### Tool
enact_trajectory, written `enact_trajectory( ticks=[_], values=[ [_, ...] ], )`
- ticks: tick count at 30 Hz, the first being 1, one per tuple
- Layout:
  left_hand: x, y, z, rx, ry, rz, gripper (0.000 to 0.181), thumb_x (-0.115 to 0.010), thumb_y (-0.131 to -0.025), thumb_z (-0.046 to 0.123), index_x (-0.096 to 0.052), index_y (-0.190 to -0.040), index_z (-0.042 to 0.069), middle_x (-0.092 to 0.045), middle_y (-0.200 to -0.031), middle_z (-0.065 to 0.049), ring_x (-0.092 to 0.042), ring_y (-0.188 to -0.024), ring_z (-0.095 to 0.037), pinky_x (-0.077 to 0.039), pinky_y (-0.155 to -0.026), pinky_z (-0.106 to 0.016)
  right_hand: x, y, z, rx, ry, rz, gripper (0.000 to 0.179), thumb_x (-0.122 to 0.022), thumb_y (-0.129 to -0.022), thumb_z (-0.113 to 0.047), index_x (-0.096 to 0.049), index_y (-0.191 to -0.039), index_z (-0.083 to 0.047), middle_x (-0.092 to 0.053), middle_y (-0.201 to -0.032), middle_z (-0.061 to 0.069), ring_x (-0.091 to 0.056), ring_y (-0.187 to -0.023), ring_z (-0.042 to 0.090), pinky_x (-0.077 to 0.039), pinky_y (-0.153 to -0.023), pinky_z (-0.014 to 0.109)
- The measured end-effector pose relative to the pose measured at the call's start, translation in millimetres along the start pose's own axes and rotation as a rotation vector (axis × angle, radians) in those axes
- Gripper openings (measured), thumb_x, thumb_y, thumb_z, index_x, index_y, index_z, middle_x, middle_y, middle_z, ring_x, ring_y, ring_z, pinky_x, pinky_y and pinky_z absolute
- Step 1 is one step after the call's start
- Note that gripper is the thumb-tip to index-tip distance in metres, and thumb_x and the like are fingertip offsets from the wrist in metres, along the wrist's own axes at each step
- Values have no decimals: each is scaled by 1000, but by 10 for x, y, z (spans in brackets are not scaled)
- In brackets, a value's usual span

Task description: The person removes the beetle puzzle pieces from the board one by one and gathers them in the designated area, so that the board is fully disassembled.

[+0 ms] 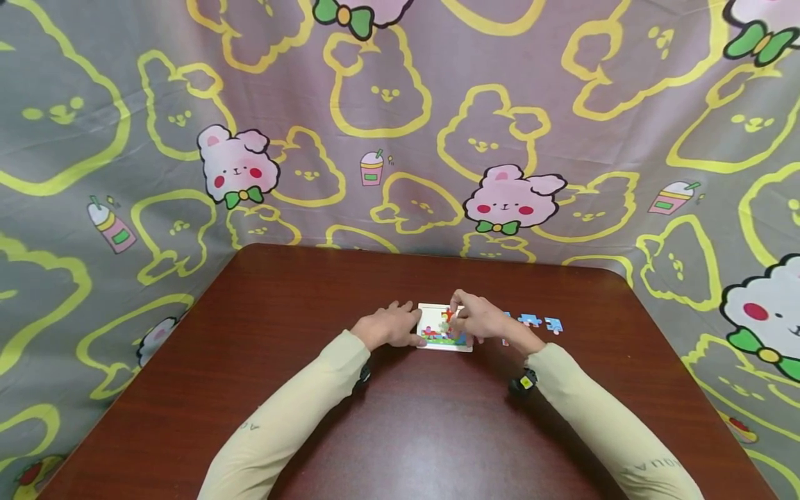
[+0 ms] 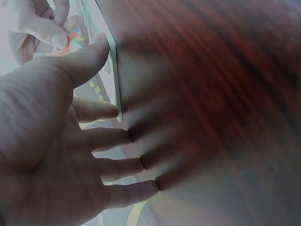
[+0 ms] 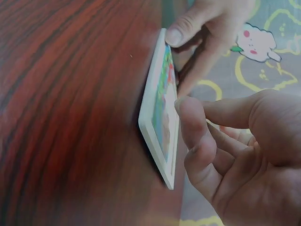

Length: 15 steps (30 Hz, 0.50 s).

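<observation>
A small jigsaw board (image 1: 445, 348) with a white rim lies flat on the table, its lower part filled with a colourful picture and some of its upper left white. My left hand (image 1: 389, 325) is at the board's left side; its thumb (image 2: 91, 54) rests on the rim while the straight fingers touch the table. Over the board's right side, my right hand (image 1: 481, 318) has its fingers curled and pinches a red-orange puzzle piece (image 2: 71, 43) close to the picture. In the right wrist view the fingers (image 3: 195, 117) hide that piece.
Several loose blue puzzle pieces (image 1: 530, 320) lie on the brown table (image 1: 412, 417) right of the board, some partly behind my right wrist. A curtain (image 1: 400, 160) with cartoon rabbits hangs behind and around the table.
</observation>
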<state>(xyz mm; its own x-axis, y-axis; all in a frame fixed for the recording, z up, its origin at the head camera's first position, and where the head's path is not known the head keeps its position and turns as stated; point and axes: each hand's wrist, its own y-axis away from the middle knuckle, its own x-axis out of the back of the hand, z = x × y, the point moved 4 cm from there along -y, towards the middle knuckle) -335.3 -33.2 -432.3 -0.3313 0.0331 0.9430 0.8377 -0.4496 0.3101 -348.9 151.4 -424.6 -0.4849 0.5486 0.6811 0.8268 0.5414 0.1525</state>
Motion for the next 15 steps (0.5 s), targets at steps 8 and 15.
enact_trajectory(
  ticks=[8,15],
  values=[
    [11,22,8,-7,6,-12,75,-56,-94,55,-33,-154,16,-26,-162,-14,-23,-149,-39,-30,-117,-54,168,126,117,0,-49,4,17,-58,-98,-9,-44,-105,-4,-70,-77,15,-63,-49,23,-49,-43,36],
    [9,22,-2,-2,2,-12,76,-56,-94,56,-34,-154,16,-26,-162,-13,-24,-149,-39,-31,-116,-54,260,239,258,-25,-80,-21,18,-57,-99,-13,-43,-107,-4,-66,-77,15,-63,-53,26,-52,-50,43]
  ],
)
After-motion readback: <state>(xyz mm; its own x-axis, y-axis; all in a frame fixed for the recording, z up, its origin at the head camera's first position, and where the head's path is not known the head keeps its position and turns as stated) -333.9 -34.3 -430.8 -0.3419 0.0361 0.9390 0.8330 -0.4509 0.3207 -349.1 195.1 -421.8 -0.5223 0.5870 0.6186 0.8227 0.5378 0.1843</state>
